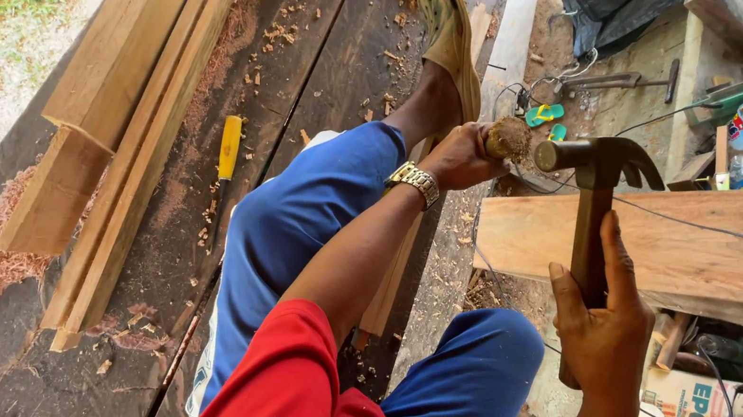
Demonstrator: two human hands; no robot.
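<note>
Hammer [597,207] upright in right hand [604,329], fingers wrapped tight round the wooden handle, steel head up top just beside the chisel's frayed, mushroomed wooden butt [508,138]. Left hand [462,156] closed round that chisel handle, gripping just under the butt, wristwatch [416,182] on the wrist. Chisel blade hidden behind hand and leg. Left leg in blue trousers stretched across the dark workbench [33,396], sandalled foot [448,31] pinning a narrow pale batten [395,277] near the bench's right edge. Beyond that edge, a wide plank [682,244] with a thin cable across it. Open bench to the left of the knee, then a yellow-handled chisel [224,175], then stacked timber [112,128] and piled shavings.
</note>
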